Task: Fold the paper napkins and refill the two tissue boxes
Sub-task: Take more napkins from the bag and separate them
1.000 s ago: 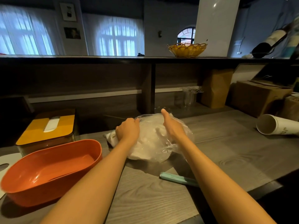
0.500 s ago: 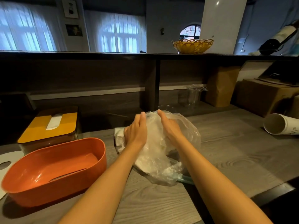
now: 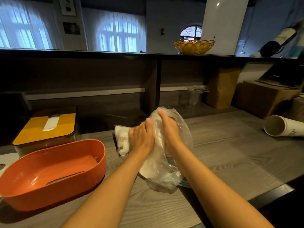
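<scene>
Grip: our left hand and right hand clutch the clear plastic bag of white napkins.
Left of grip: oval orange tissue box, unfilled; yellow-lidded box, closed.
Progress: we judge folding unstarted.

We count two hands, the left hand and the right hand, both on one clear plastic bag with white napkins inside; we cannot tell how many napkins. We see two tissue boxes: one orange box, open, and one yellow-lidded box. We see one wicker basket, one stack of paper cups lying on its side, and two framed pictures on the wall.
</scene>
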Tool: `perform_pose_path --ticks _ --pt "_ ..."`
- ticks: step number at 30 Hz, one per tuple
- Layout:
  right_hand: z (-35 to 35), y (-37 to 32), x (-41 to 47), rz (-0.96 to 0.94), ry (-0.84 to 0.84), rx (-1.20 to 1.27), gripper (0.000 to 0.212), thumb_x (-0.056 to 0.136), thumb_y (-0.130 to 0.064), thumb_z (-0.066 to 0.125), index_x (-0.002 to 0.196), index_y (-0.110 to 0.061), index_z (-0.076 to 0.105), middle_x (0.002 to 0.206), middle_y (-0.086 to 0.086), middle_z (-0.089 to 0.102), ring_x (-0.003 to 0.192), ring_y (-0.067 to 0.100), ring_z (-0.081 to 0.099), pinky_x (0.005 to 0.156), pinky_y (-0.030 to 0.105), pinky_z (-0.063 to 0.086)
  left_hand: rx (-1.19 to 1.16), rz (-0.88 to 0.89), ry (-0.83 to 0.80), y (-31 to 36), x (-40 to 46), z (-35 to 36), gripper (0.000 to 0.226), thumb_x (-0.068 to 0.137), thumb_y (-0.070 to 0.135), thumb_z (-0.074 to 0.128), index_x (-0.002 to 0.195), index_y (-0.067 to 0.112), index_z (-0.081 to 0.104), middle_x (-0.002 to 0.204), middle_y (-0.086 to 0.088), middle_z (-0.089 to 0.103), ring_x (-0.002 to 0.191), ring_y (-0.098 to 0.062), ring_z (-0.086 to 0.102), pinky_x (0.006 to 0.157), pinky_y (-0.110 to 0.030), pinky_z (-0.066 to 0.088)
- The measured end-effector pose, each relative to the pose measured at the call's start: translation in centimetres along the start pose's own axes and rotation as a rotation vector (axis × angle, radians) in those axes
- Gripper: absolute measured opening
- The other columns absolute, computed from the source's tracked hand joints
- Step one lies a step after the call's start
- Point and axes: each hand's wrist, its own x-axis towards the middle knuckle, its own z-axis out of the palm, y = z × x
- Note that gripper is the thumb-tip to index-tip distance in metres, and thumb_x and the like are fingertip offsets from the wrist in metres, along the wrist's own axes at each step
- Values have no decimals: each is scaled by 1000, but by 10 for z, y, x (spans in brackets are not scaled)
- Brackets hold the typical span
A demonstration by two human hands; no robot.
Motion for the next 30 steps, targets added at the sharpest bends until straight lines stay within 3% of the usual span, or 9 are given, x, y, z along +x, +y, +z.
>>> perform_pose_path --ticks 2,5,9,15,19,23,26,28,30 --pt "4 2 -3 -128 76 -119 35 80 -52 70 89 -18 73 82 1 74 83 19 72 85 48 59 8 -18 29 -2 3 1 55 110 29 10 125 12 60 117 -7 66 119 -23 55 108 -33 25" --pt "5 4 -4 -203 147 -179 52 70 -57 73 97 -13 72 88 3 73 85 20 71 81 48 59 -51 -40 62 1 1 -1 55 111 31 13 133 11 59 130 -11 63 126 -27 50 111 -33 23" --pt "-5 -2 -1 -215 111 -207 25 81 -42 77 80 -20 65 74 -2 66 69 13 62 62 32 49 -29 5 98 0 2 -2 53 110 33 15 134 14 58 125 -8 63 123 -25 53 112 -36 23" --pt "-19 -22 -6 -191 67 -347 19 87 -42 72 92 -26 64 84 -6 66 81 12 63 73 30 48 186 1 82 -10 17 -3 49 109 36 14 131 20 55 119 -8 63 114 -25 55 108 -43 27" --pt "-26 -34 -18 -155 22 -412 20 91 -42 68 80 -32 55 79 -11 60 76 5 58 66 21 46 287 -20 75 -20 23 4 34 109 33 27 137 26 44 125 -4 57 114 -22 52 101 -44 31" --pt "-30 -38 -30 -123 92 -307 27 91 -42 69 104 -19 61 91 -3 67 90 15 65 84 33 53 316 -28 77 -21 23 3 33 108 35 30 136 27 45 126 -5 57 115 -24 53 102 -45 33" --pt "-31 -42 -38 -49 143 -117 37 87 -36 75 116 -15 67 101 3 71 96 22 68 85 40 57 286 -53 69 -23 24 2 35 107 34 37 141 27 42 135 -3 55 123 -24 51 109 -46 30" --pt "-32 -50 -43 90 120 69 42 83 -30 79 119 -14 65 106 9 72 96 28 70 85 46 59 248 -72 35 -23 24 -1 38 108 33 35 144 26 40 142 -2 52 131 -24 46 118 -48 21" --pt "-34 -65 -45 218 93 216 33 83 -24 80 109 -11 64 105 15 71 93 33 71 80 50 60 94 -92 -2 -13 21 -14 44 109 36 22 145 23 44 145 -3 51 141 -22 38 123 -46 6"
